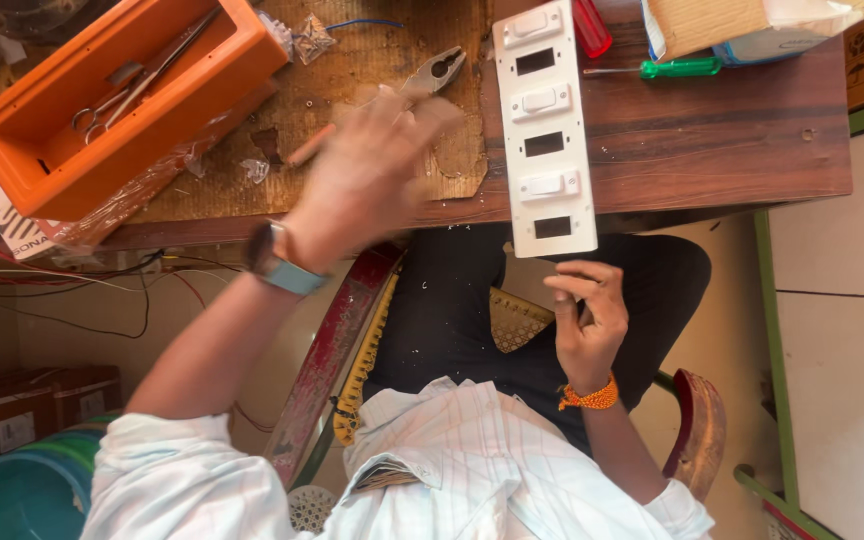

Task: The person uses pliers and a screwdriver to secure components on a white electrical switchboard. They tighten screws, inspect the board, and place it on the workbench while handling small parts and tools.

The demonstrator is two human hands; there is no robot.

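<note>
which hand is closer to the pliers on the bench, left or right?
Left. The left hand, motion-blurred, hovers right beside the pliers at their handles. The right hand is off the bench, below the white switch plate, well away from them.

left hand (367, 175) motion-blurred, its grip unreadable

Electrical repair workshop — pliers (430, 75), screwdriver (667, 68), switch plate (544, 130), loose wires (72, 285) — cluttered bench (732, 140).
</note>
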